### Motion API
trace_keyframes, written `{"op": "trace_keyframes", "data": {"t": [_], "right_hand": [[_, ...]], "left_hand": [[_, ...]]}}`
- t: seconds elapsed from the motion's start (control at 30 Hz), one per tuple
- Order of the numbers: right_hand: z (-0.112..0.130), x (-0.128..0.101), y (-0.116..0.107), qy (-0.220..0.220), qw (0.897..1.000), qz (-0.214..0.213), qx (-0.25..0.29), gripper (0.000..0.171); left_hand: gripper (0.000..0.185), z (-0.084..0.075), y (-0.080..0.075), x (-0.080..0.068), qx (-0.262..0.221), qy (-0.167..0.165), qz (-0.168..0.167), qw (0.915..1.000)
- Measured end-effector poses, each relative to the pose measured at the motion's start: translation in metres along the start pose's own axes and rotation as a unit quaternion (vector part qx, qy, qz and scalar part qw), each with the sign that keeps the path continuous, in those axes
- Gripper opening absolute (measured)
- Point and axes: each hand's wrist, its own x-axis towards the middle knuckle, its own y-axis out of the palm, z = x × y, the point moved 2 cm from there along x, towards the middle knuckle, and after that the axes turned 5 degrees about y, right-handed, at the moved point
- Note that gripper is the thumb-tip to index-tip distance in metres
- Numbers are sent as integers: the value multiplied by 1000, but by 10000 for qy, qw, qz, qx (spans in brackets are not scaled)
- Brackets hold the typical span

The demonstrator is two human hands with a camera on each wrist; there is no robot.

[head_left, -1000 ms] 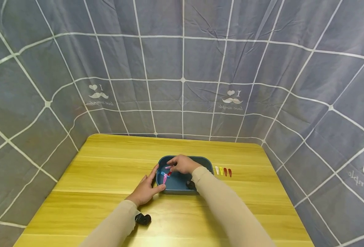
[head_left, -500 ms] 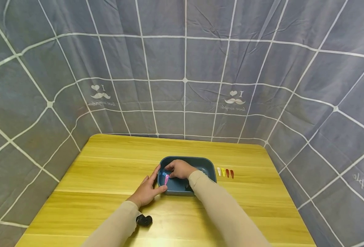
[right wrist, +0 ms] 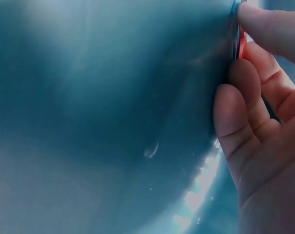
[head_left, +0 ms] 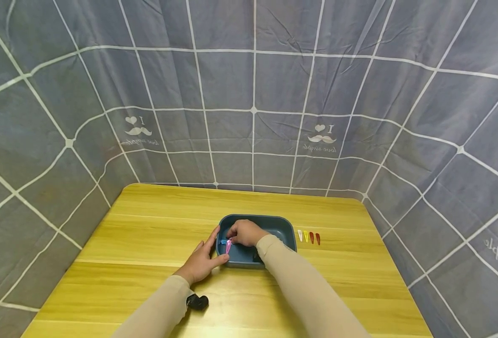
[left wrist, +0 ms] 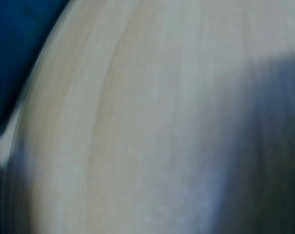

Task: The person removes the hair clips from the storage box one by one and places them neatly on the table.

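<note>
Pink hair clip lies at tray's left end, frame centre, long axis near-vertical. Tray edge is braced by flat left hand; a red clip is pinched by right hand.

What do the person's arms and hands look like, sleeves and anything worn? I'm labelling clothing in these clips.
Both arms wear long, close-fitting beige fabric sleeves that end at the wrists: the left sleeve and the right sleeve. The left hand and right hand are bare, with no gloves, and no rings show. A small black device sits under the left wrist, and a similar dark shape shows under the right wrist.
</note>
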Motion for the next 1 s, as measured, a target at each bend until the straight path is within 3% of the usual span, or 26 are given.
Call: {"op": "trace_keyframes", "data": {"t": [0.23, 0.47, 0.7, 1.0], "right_hand": [[-2, -5, -7, -72, 9999, -116, 98, 25], [-3, -6, -8, -119, 9989, -81, -449, 29], [-2, -5, -5, -248, 9971, -300, -659, 27], [0, -6, -6, -195, 9969, -232, -730, 17]], "left_hand": [[92, 1, 1, -1, 25, 11, 9, 10000], [92, -1, 0, 0, 5, 41, -36, 10000], [93, -1, 0, 0, 6, 30, -31, 10000], [93, 0, 1, 1, 0, 52, -52, 10000]]}}
